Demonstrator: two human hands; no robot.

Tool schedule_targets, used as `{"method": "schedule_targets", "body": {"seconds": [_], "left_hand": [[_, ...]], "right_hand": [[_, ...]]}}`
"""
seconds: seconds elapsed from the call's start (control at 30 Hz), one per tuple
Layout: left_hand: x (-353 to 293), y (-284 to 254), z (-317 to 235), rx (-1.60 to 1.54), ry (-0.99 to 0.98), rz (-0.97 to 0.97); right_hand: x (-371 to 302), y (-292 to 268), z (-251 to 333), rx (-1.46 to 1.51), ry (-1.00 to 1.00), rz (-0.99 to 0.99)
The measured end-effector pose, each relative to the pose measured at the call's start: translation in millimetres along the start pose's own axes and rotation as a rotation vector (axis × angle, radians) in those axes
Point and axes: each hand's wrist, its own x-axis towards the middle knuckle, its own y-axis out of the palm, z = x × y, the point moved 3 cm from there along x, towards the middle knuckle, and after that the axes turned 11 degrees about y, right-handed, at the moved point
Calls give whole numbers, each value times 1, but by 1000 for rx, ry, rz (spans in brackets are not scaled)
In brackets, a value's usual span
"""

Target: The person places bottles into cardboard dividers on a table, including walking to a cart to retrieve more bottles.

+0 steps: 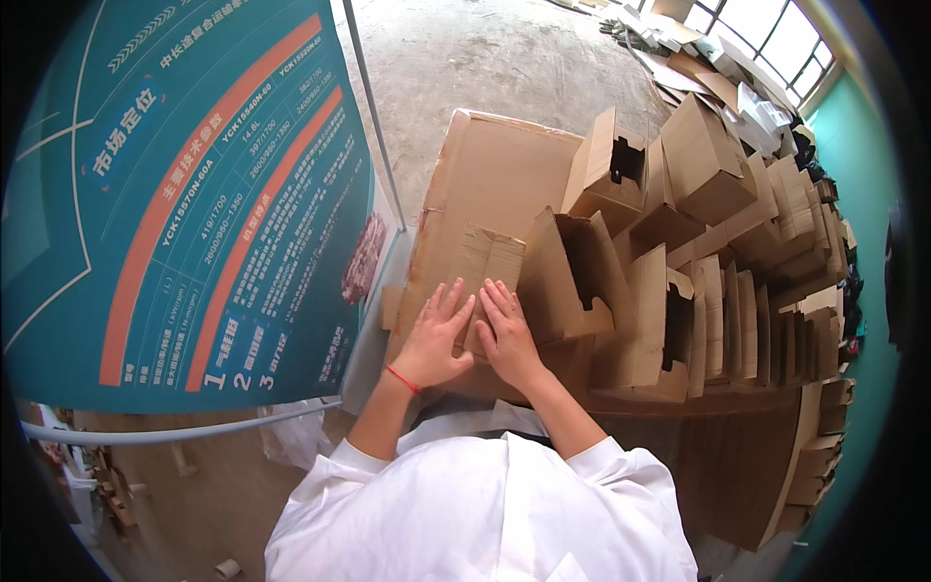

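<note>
Under my fingers lies a small brown cardboard piece (pixel 493 254), most of what shows of it reaching out toward twelve o'clock, on a large cardboard surface (pixel 504 155). My left hand (pixel 436 339) and right hand (pixel 509 339) are unclenched, laid palms down against it, wrapped around nothing. My fingers stretch forward, the left ones slightly spread, both thumbs turned inward. My left forearm slants in from seven o'clock, a red cord (pixel 402 379) at its wrist; my right comes from five o'clock. An open carton (pixel 553 281) stands at two o'clock, just beside my right hand; a teal panel (pixel 233 194) rises at ten o'clock.
</note>
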Motion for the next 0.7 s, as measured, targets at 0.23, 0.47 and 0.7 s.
{"method": "schedule_targets", "body": {"seconds": [0.23,0.47,0.7], "left_hand": [[2,18,-15,341,-5,27],[8,29,-22,378,-50,-77],[19,34,-23,182,-35,-56]], "right_hand": [[1,-23,4,80,-43,-161],[-10,-109,-2,-221,16,-563],[-13,-73,-33,-176,253,-87]]}}
